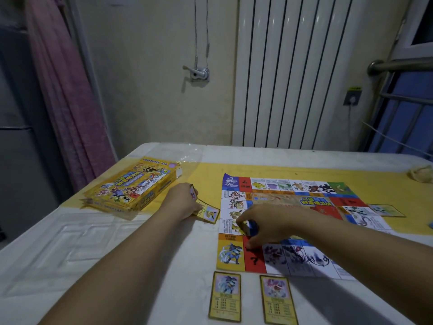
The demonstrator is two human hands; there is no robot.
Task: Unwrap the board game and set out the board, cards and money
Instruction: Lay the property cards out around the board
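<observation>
The paper game board (pixel 297 202) lies unfolded on the table, its squares printed with creatures. My left hand (pixel 181 201) holds a small stack of yellow-bordered cards and sets one card (pixel 209 213) flat just left of the board. My right hand (pixel 264 222) rests over the board's left side and grips a small blue object (pixel 251 227), partly hidden by my fingers. Two yellow-bordered cards (pixel 225 296) (pixel 278 300) lie face up below the board's near edge. Another card (pixel 386 210) lies off the board's right side.
The yellow game box (pixel 133 186) sits at the table's left with clear wrap (pixel 187 156) behind it. A crumpled cloth (pixel 421 173) lies far right. The white table (pixel 93 242) has a yellow mat (pixel 304 170) under the board. A radiator stands behind.
</observation>
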